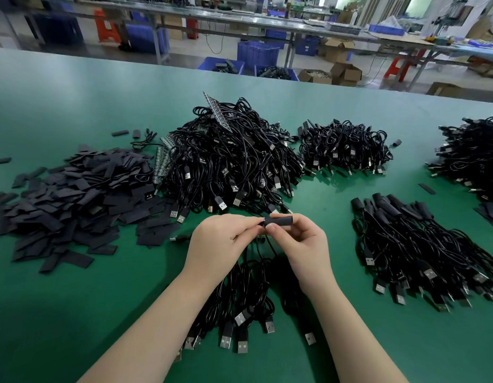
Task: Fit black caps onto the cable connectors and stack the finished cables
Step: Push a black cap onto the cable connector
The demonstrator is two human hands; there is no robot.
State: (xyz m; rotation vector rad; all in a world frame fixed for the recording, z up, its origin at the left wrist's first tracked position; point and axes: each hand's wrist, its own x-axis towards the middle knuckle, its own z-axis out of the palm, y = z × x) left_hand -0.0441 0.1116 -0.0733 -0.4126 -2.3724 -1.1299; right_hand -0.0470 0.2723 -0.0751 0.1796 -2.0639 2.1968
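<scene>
Several loose cables (239, 313) lie nearest me on the green table (74, 313), plugs toward me, running up under my hands. Just above them my left hand (220, 239) pinches the connector end of one cable (260, 223) between thumb and fingertips, and my right hand (297, 236) pinches a black cap (282, 219), its open mouth right at the connector; a sliver of bare connector shows between the two, so I judge the cap is only just starting on. From here the risk I see is the cap going on crooked or folding at its mouth if I push before the two are lined up, since the cap looks soft and flattens easily; the hanging cable could also drag the connector off line. To my right lies the stack of capped cables (422, 244), capped ends pointing away, where this one should go. To my left spreads the heap of flat caps (74, 194). Further back sits the big tangle of uncapped cables (228, 156), a smaller bundle (344, 147) beside it, and another pile (474, 156) at the right edge.
</scene>
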